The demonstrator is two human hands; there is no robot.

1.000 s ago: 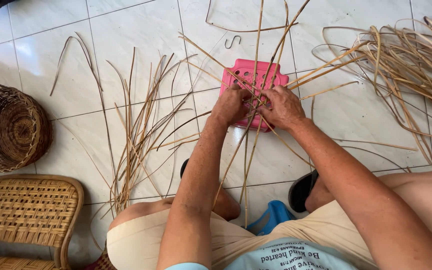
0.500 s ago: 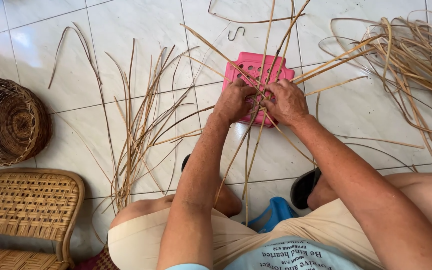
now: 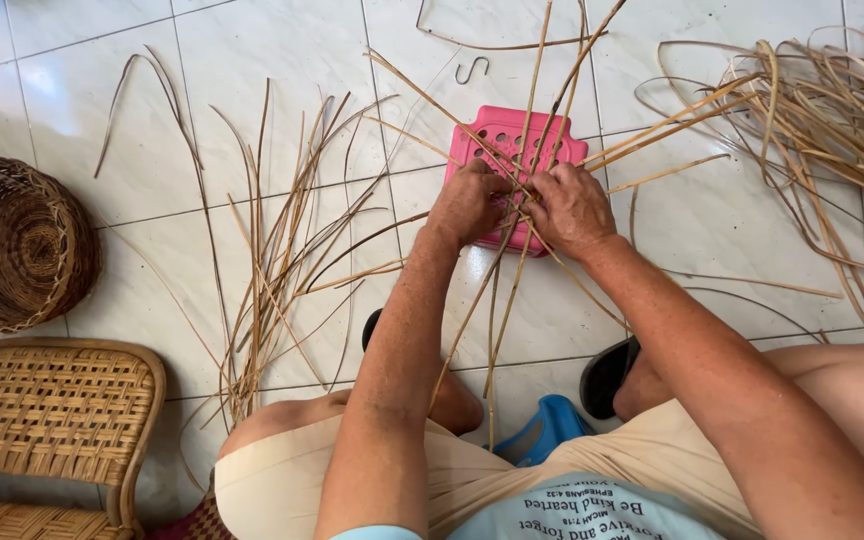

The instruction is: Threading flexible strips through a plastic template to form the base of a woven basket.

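While the person sat over the white tiled floor (image 3: 712, 250), both hands met above a pink perforated stool (image 3: 512, 135) that stood on the tiles ahead of the knees. The left hand (image 3: 469, 203) had its fingers curled shut around the crossing rattan strips (image 3: 522, 195) at the stool's near edge. The right hand (image 3: 572, 208) was likewise closed, its fingers pinching the same strips just beside the left hand. From that crossing the strips fanned out: some ran up past the stool, others trailed down between the forearms toward the lap.

A loose bundle of cane strips (image 3: 272, 270) lay spread on the floor to the left of the left arm. A larger tangled heap of cane (image 3: 832, 130) lay at the upper right, well apart from the hands. A small metal S-hook (image 3: 472, 68) lay on the tiles just beyond the stool. A round woven basket (image 3: 17, 245) sat at the left edge, and a woven cane chair seat (image 3: 47, 420) stood below it. A black sandal (image 3: 607, 375) showed beneath the right forearm.
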